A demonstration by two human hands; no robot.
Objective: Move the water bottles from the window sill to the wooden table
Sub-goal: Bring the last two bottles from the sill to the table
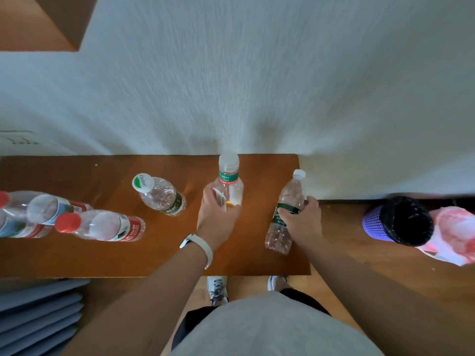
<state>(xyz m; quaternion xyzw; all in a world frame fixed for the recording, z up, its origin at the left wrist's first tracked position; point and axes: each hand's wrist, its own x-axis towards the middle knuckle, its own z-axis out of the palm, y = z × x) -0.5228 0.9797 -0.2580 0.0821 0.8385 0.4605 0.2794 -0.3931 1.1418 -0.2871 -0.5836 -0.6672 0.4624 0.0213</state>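
I look down on the wooden table (167, 255) against a white wall. My left hand (218, 214) grips the lower part of a clear bottle with a white cap and a green and red neck band (228, 176), near the table's back edge. My right hand (304, 219) grips a clear bottle with a dark green label (289, 201) by its middle, at the table's right end. A green-labelled bottle with a white and green cap (159, 194) stands left of centre. Several red-capped bottles (102, 226) stand at the left end. The window sill is out of view.
A purple mesh bin with a black liner (395, 222) stands on the wooden floor at the right, with a pink and white bag (455, 235) beside it. Grey slats (38, 312) lie at the lower left. My shoes (218, 289) are under the table's front edge.
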